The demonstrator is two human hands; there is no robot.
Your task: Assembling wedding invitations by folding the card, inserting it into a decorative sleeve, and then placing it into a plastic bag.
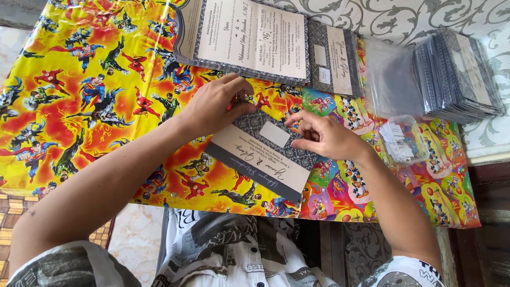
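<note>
Desk [69,64] cover: yellow-orange comic-hero print, w/ multicolour cartoon print at right. Flat rectangular card [260,157]: dark grey damask, cream band, white label. Card stack [459,74]: same grey.

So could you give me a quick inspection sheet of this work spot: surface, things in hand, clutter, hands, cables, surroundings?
Surface: low table covered in bright cartoon-print wrapping paper.
Job's things: folded dark patterned card with a white label, lying flat in the middle.
Clutter: open card, second folded card, clear plastic sleeves, card stack, small bag of labels.
Hands: left hand presses the card's upper corner; right hand rests fingers at its right edge.
Cables: nothing seen.
Surroundings: scroll-patterned wall, woven mat, pale floor.
</note>
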